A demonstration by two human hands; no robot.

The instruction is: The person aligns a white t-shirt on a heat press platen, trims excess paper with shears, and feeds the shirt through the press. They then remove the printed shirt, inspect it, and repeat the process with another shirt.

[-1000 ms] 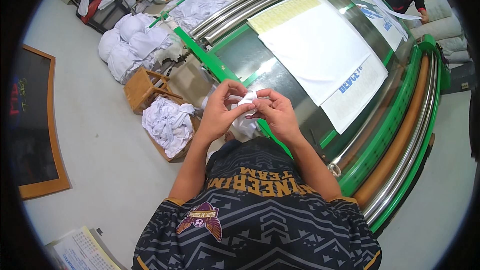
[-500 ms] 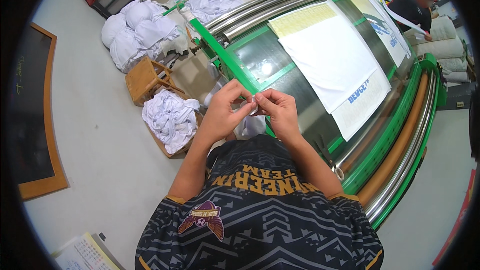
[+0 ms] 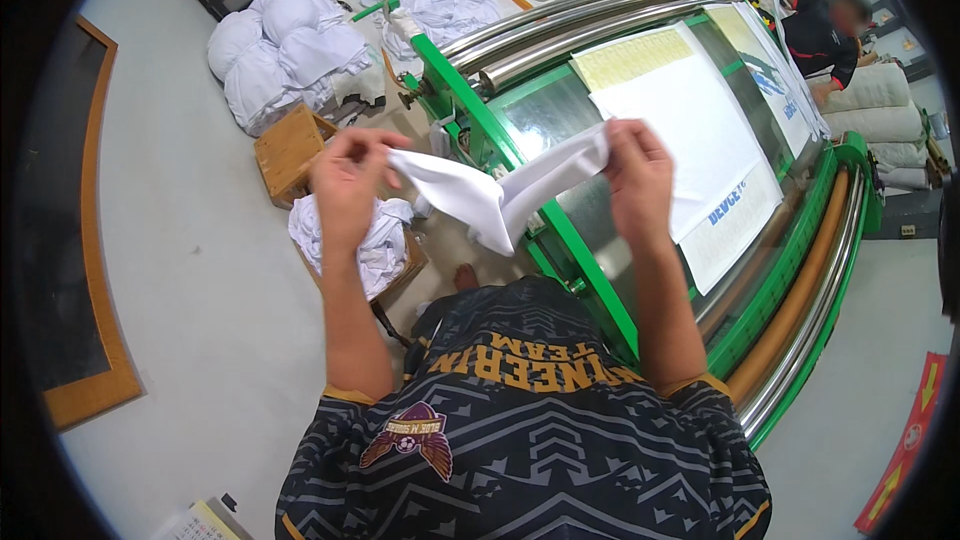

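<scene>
A piece of white fabric (image 3: 485,198) is stretched between my two hands, its middle sagging in a fold. My left hand (image 3: 352,175) pinches one end of it above the crate of white cloth (image 3: 345,240). At the other end, my right hand (image 3: 641,172) grips the fabric over the near edge of the green-framed roller machine (image 3: 500,160). On the machine's dark bed lies a white cloth panel (image 3: 690,110) over printed paper (image 3: 735,215) with blue lettering and a yellowish band.
Large white cloth bundles (image 3: 285,50) lie on the floor at the far left, beside a wooden stool (image 3: 285,155). Another person (image 3: 822,35) stands across the machine, near stacked fabric rolls (image 3: 870,90). A wood-framed blackboard (image 3: 55,210) is at the left.
My hands have moved apart from close together, drawing the white fabric out wide between them. The co-worker's arm across the machine has shifted.
</scene>
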